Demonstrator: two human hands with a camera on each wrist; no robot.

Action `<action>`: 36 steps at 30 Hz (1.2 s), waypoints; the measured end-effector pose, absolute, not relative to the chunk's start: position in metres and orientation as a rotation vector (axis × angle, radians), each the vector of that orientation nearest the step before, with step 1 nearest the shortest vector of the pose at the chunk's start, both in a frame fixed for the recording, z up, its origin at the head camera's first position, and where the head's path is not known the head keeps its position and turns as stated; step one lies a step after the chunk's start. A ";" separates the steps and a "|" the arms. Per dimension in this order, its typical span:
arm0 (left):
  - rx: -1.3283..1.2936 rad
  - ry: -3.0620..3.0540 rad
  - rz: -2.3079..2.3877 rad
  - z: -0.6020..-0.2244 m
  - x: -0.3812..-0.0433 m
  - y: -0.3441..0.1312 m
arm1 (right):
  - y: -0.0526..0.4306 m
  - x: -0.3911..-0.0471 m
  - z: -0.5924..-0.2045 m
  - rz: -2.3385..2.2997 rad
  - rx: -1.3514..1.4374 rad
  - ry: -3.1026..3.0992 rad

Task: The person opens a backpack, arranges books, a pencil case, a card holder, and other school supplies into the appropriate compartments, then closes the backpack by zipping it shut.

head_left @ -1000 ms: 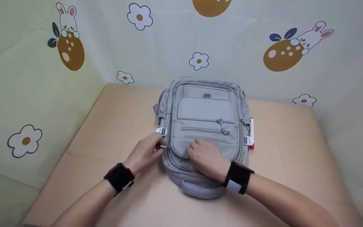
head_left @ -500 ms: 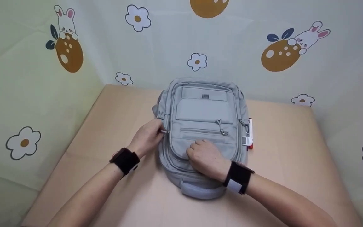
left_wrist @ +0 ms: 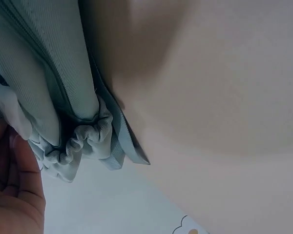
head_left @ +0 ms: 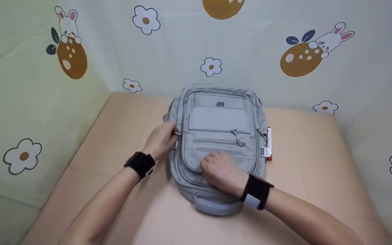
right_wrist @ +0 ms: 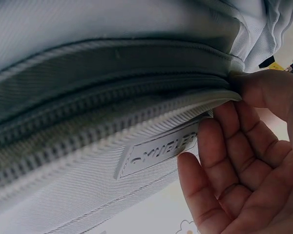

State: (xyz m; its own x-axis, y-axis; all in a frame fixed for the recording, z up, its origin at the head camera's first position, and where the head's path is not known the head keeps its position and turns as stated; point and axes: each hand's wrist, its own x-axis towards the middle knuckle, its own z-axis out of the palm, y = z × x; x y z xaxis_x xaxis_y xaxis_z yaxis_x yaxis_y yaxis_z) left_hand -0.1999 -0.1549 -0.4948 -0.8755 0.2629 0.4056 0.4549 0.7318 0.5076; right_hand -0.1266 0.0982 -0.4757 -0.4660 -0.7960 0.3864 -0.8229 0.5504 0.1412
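A grey backpack [head_left: 219,119] lies on the table, its front pockets facing up and its carry handle [head_left: 218,205] towards me. At its left side my left hand [head_left: 162,139] pinches a zipper pull [head_left: 178,133]; in the left wrist view, that hand [left_wrist: 19,190] is partly cut off beside the bag's fabric. My right hand [head_left: 224,172] holds the front pocket near its lower edge. The right wrist view shows its thumb and fingers [right_wrist: 214,146] pinching the parted zipper edge [right_wrist: 117,126], with an embossed label [right_wrist: 158,151] beneath.
A white and red marker [head_left: 269,143] shows at the bag's right side, beside a white buckle [head_left: 265,151]. The tan table [head_left: 315,177] extends on both sides. Patterned cloth walls [head_left: 172,44] stand behind and at the sides.
My left hand has slid up the bag's left side, away from me, with the zipper pull, and now covers most of the left buckle. The right hand has stayed in place.
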 end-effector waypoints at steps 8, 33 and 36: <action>-0.445 -2.700 -1.056 -0.494 -0.192 -0.157 | 0.104 -0.122 -0.472 0.182 1.281 -2.496; -1.188 -2.679 -0.722 -0.492 -0.161 -0.159 | 0.191 -0.112 -0.458 0.374 1.087 -2.503; -1.176 -2.709 -0.741 -0.490 -0.166 -0.156 | 0.192 -0.115 -0.449 0.386 1.062 -2.423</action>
